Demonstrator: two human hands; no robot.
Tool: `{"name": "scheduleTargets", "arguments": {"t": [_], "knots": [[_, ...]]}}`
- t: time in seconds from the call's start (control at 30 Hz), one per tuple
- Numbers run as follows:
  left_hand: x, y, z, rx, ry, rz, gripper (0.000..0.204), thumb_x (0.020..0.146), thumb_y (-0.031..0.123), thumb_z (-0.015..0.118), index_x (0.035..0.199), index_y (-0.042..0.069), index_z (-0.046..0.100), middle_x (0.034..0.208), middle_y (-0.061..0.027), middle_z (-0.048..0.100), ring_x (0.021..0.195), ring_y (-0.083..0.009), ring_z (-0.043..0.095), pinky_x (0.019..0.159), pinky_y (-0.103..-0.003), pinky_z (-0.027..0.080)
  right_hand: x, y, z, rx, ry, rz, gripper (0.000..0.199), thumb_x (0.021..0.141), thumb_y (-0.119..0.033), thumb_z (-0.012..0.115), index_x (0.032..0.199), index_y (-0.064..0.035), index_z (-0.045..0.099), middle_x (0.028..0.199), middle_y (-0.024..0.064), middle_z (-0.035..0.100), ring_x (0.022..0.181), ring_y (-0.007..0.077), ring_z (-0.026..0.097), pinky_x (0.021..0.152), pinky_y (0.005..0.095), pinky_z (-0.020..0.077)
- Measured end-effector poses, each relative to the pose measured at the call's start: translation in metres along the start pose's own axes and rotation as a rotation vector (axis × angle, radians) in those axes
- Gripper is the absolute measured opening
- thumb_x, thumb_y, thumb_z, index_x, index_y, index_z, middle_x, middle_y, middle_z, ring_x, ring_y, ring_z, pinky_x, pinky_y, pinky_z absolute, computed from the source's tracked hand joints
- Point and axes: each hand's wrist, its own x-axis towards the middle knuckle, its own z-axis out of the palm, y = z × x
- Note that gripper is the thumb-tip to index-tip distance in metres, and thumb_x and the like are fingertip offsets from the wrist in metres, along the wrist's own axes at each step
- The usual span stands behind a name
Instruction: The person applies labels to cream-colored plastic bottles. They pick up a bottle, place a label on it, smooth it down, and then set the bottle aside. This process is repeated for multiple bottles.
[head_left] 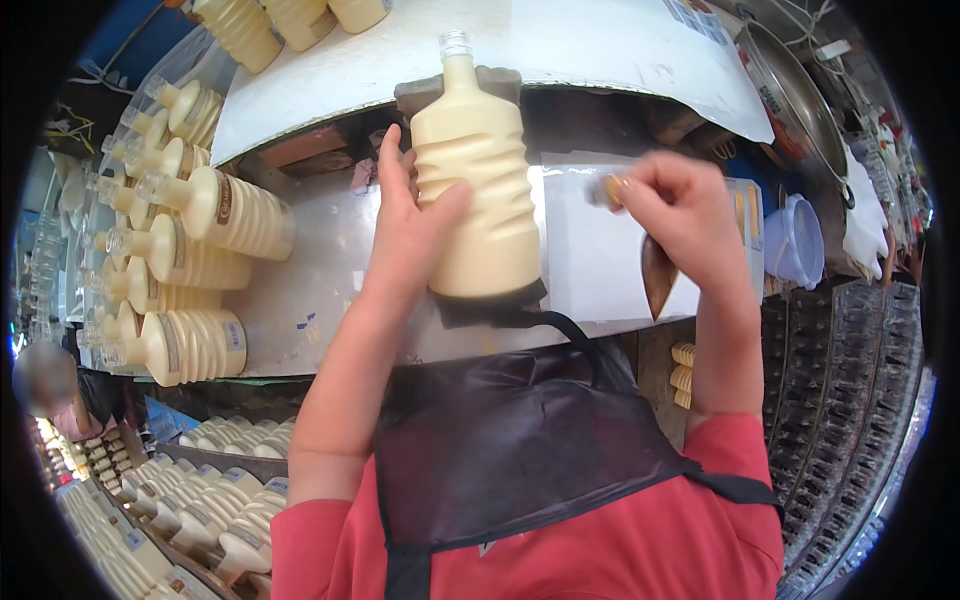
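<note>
A cream-coloured ribbed bottle (475, 190) with a clear threaded neck lies in front of me, its neck pointing away. Grey padded support (413, 98) shows behind its shoulder, and a black pad (490, 303) meets its base. My left hand (412, 215) holds the bottle's left side, thumb across the ribs and index finger stretched out. To the right of the bottle and apart from it, my right hand (685, 215) is closed. Between its fingertips is a small brownish-grey piece (604, 192) that I cannot make out. A dark brown pointed thing (656, 280) shows below that palm.
Several similar bottles (235, 215) lie stacked on the left of the metal table (330, 260). White sheets (595, 260) lie at right. Beyond are a white-covered shelf (600, 50), a pale bucket (795, 243) and a round metal pan (795, 90). Crates of bottles (230, 500) stand lower left.
</note>
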Motion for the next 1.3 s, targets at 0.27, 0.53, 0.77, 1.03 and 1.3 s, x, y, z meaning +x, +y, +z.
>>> {"name": "scheduleTargets", "arguments": {"t": [0.27, 0.53, 0.77, 1.03, 1.3], "knots": [[0.019, 0.012, 0.002, -0.283, 0.009, -0.039, 0.070, 0.107, 0.044, 0.043, 0.160, 0.004, 0.018, 0.152, -0.0185, 0.042, 0.138, -0.0263, 0.045, 0.116, -0.038, 0.035, 0.076, -0.030, 0.037, 0.344, -0.176, 0.060, 0.018, 0.095, -0.017, 0.069, 0.089, -0.0007, 0.071, 0.079, 0.0005, 0.071, 0.063, -0.0007, 0.057, 0.055, 0.0172, 0.0424], [0.042, 0.000, 0.008, -0.106, 0.118, -0.037, 0.043, 0.108, 0.040, 0.053, 0.130, 0.003, 0.049, 0.116, -0.0084, 0.061, 0.104, -0.0105, 0.057, 0.093, -0.027, 0.047, 0.078, 0.011, 0.070, 0.369, -0.021, 0.012, 0.017, 0.095, -0.015, 0.069, 0.089, 0.0007, 0.071, 0.080, 0.0002, 0.071, 0.070, 0.0016, 0.058, 0.062, 0.0177, 0.0437], [0.047, -0.004, 0.007, -0.070, 0.137, -0.032, 0.038, 0.110, 0.039, 0.048, 0.124, 0.004, 0.053, 0.111, -0.0050, 0.060, 0.102, -0.0095, 0.054, 0.092, -0.026, 0.047, 0.074, 0.015, 0.076, 0.381, 0.023, 0.017, 0.012, 0.093, -0.011, 0.071, 0.088, -0.0005, 0.069, 0.078, -0.0046, 0.066, 0.071, 0.0000, 0.055, 0.062, 0.0178, 0.0424], [0.049, -0.006, 0.004, 0.015, 0.124, -0.009, 0.040, 0.112, 0.036, 0.039, 0.128, 0.002, 0.052, 0.115, -0.0105, 0.064, 0.104, -0.0145, 0.063, 0.093, -0.031, 0.053, 0.075, 0.021, 0.084, 0.507, 0.036, 0.028, 0.012, 0.093, -0.011, 0.072, 0.087, -0.0025, 0.066, 0.080, -0.0051, 0.064, 0.073, 0.0001, 0.054, 0.065, 0.0178, 0.0423], [0.049, -0.008, 0.003, 0.059, 0.110, -0.008, 0.042, 0.113, 0.036, 0.035, 0.129, 0.001, 0.051, 0.117, -0.0103, 0.064, 0.106, -0.0155, 0.063, 0.095, -0.033, 0.053, 0.087, 0.054, 0.074, 0.951, -0.204, 0.175, 0.019, 0.097, -0.017, 0.067, 0.111, -0.0045, 0.065, 0.088, -0.0028, 0.064, 0.080, 0.0042, 0.055, 0.076, 0.0199, 0.0458]]}}
